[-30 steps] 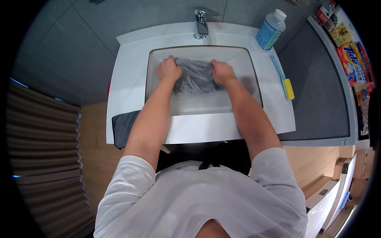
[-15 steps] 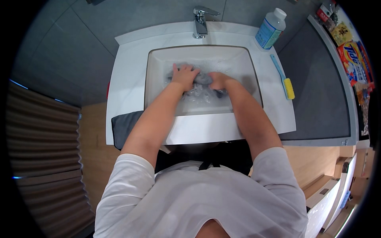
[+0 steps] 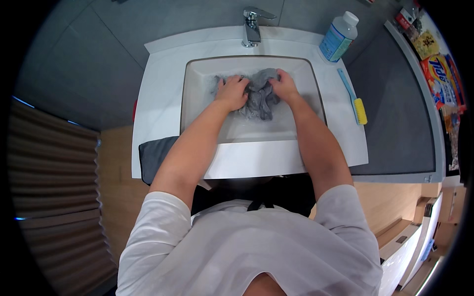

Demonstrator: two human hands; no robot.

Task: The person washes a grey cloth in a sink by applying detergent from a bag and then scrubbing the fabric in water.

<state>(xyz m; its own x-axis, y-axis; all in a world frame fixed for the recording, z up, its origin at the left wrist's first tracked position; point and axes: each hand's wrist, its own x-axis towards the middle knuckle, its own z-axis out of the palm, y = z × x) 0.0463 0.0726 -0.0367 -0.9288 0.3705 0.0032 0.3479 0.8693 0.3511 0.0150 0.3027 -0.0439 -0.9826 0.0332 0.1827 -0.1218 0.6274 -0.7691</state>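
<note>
A wet, crumpled grey cloth (image 3: pixel 258 101) lies in the white sink basin (image 3: pixel 197 126), in cloudy, soapy water. My left hand (image 3: pixel 232 92) is closed on the cloth's left part, fingers bent over it and their tips partly hidden. On the other side, my right hand (image 3: pixel 285 87) grips the cloth's upper right part between thumb and fingers. A bunched fold is lifted next to that hand, while the middle of the cloth hangs in loose creases between both hands.
Behind the basin stands a chrome faucet (image 3: pixel 251 29). A white bottle with a blue label (image 3: pixel 338 37) and a blue-handled brush with yellow bristles (image 3: pixel 358 109) are on the counter's right side. A dark grey cloth (image 3: pixel 157 157) drapes over the front left edge.
My right hand has moved up and slightly right, pulling the grey cloth out of the water so more of it shows. The left hand stays nearly in place, its fingers more curled.
</note>
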